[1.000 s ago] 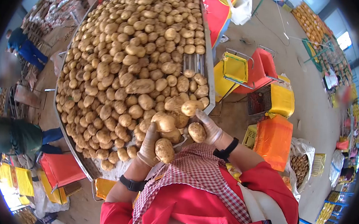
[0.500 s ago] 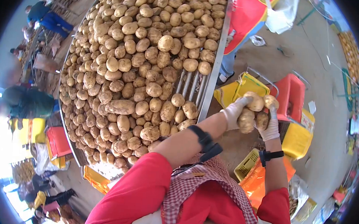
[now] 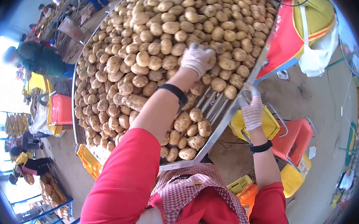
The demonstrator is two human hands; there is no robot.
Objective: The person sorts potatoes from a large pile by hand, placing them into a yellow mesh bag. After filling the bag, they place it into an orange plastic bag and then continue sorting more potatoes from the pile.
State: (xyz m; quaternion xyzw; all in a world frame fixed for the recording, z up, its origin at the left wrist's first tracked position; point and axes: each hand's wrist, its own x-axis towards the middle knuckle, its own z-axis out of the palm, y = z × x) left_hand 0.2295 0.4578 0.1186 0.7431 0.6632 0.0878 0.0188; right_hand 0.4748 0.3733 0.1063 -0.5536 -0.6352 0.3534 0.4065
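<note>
A large heap of potatoes (image 3: 141,58) covers a metal-edged sorting table (image 3: 223,129), with bare slats showing near its right side. My left hand (image 3: 198,60), in a pale glove, lies on the heap with its fingers bent down among the potatoes; the fingertips are hidden, so any grip cannot be made out. Just beyond the table's right edge is my right hand (image 3: 251,106), also gloved. Its thumb and fingers are apart and nothing is between them. Beneath it stands a yellow crate (image 3: 265,124).
Right of the yellow crate are a red crate (image 3: 291,139) and a yellow container (image 3: 294,176). A person in a red and yellow apron (image 3: 279,40) stands at the table's far right. Another person (image 3: 43,58) is at the left, near a red crate (image 3: 61,109).
Both hands held several potatoes over the crates; those potatoes are gone from them. My left hand has moved up-left onto the heap, and my right hand has moved toward the table edge. The view has shifted.
</note>
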